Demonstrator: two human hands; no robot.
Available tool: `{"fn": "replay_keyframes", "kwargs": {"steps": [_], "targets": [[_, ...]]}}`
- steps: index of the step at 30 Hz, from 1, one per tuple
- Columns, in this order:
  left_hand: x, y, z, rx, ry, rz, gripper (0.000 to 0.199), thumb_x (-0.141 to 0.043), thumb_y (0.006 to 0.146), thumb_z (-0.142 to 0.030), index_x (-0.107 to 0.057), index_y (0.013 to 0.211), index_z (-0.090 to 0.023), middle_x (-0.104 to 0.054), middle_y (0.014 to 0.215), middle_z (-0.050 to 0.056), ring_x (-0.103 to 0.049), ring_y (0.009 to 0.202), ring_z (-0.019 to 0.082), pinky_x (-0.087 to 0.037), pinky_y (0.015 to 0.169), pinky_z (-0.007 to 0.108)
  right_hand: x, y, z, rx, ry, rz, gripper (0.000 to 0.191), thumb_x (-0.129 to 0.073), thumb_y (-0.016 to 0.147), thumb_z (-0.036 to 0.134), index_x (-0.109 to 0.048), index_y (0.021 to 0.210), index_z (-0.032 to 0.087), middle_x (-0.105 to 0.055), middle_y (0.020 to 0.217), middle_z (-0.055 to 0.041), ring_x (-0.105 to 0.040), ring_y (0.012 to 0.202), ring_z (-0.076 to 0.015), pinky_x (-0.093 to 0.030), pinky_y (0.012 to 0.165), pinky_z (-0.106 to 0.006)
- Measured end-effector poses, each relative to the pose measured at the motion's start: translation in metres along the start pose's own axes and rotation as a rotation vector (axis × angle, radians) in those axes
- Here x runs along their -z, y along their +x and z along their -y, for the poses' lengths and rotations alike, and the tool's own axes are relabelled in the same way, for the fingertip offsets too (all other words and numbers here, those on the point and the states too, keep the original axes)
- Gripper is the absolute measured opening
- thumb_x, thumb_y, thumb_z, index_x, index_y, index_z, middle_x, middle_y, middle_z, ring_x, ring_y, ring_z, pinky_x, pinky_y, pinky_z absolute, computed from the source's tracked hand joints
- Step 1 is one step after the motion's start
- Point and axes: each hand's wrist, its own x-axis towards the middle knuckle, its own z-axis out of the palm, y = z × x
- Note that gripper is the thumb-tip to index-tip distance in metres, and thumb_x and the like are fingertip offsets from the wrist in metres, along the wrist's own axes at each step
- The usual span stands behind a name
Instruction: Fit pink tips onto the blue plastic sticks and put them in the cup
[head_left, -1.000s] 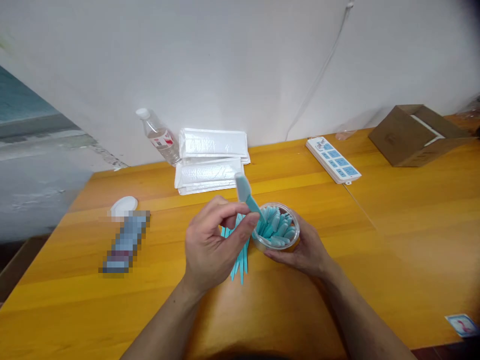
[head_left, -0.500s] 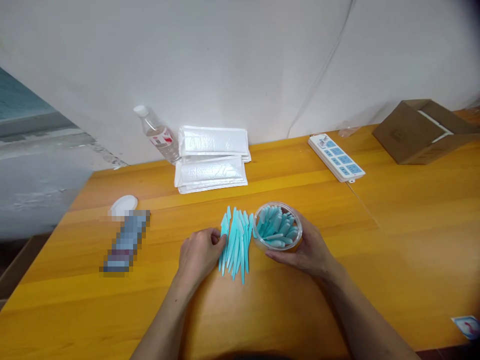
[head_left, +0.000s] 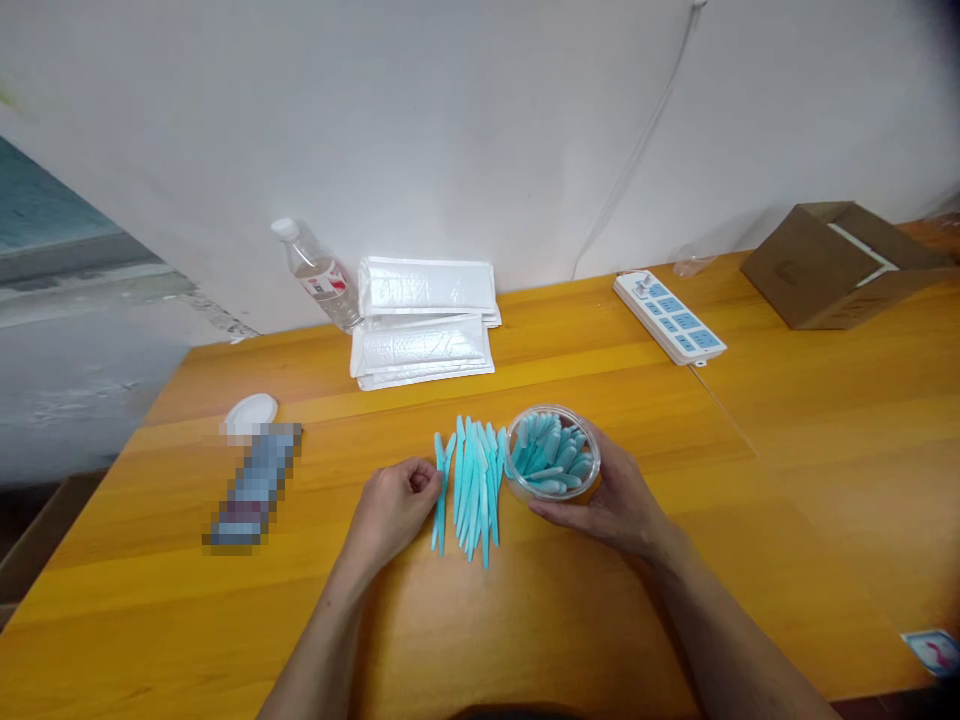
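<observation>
Several slim turquoise sticks [head_left: 472,490] lie side by side on the wooden table. A couple of turquoise sticks [head_left: 440,510] lie slightly apart at their left, and my left hand [head_left: 397,505] touches these with thumb and forefinger pinched together. Its other fingers are curled. My right hand [head_left: 619,495] is wrapped round the right side of a clear round tub [head_left: 592,480], which is tilted and filled with more turquoise pieces. The tub's left edge is right beside the loose sticks.
White padded envelopes [head_left: 424,345] and a plastic bottle [head_left: 322,280] are by the wall. A white lid [head_left: 253,412] and a blurred phone-like object [head_left: 255,485] lie left. A power strip [head_left: 670,318] and an open cardboard box [head_left: 832,265] are at the back right.
My left hand has shifted slightly left, and a couple of sticks have slid left with it, leaving a gap beside the others. My right hand still holds the tub.
</observation>
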Motion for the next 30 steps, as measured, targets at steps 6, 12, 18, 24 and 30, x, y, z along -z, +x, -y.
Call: {"fn": "replay_keyframes", "kwargs": {"steps": [6,12,18,24,30], "targets": [[0.026,-0.033,-0.068,-0.442,-0.377,-0.661,0.007,-0.067,0.086,-0.024,-0.068,0.092,-0.021,-0.06,0.07,-0.003,-0.054,0.059,0.01,-0.044,0.055,0.021,0.0,0.0,-0.001,-0.002,0.004,0.011,0.08,-0.085,0.069,0.036,-0.046,0.139,0.027,-0.058,0.137,-0.0077,-0.056,0.125,-0.0286,-0.046,0.108,-0.044],[0.028,-0.03,-0.105,-0.848,-0.024,-0.529,0.014,-0.07,0.083,-0.018,-0.071,0.097,-0.02,-0.052,0.063,-0.003,-0.048,0.057,0.009,-0.039,0.054,0.022,0.0,-0.001,-0.001,0.007,-0.008,0.002,0.081,-0.084,0.07,0.036,-0.044,0.14,0.027,-0.058,0.138,-0.0084,-0.057,0.125,-0.0288,-0.046,0.108,-0.045],[0.013,-0.022,-0.036,-0.266,0.203,-0.48,0.031,-0.061,0.087,-0.04,-0.065,0.065,-0.019,-0.052,0.054,-0.002,-0.044,0.05,0.011,-0.031,0.051,0.025,-0.001,-0.001,-0.003,0.012,0.008,0.007,0.082,-0.084,0.069,0.036,-0.044,0.14,0.029,-0.058,0.138,-0.0082,-0.057,0.125,-0.0296,-0.046,0.107,-0.046],[-0.005,-0.003,0.0,0.126,0.358,-0.032,0.027,-0.061,0.077,-0.044,-0.067,0.062,-0.023,-0.066,0.062,0.003,-0.057,0.059,0.02,-0.029,0.052,0.028,-0.001,0.0,-0.002,0.002,0.007,0.009,0.081,-0.084,0.069,0.036,-0.045,0.139,0.027,-0.058,0.137,-0.0091,-0.057,0.124,-0.0303,-0.047,0.107,-0.048],[0.027,-0.017,-0.045,-0.076,-0.227,-0.141,0.02,-0.061,0.084,-0.034,-0.064,0.073,-0.018,-0.059,0.059,-0.001,-0.052,0.052,0.012,-0.04,0.05,0.024,-0.002,-0.001,-0.002,0.0,0.017,0.004,0.079,-0.084,0.069,0.038,-0.047,0.138,0.026,-0.059,0.137,-0.009,-0.057,0.125,-0.0305,-0.046,0.108,-0.047]]}}
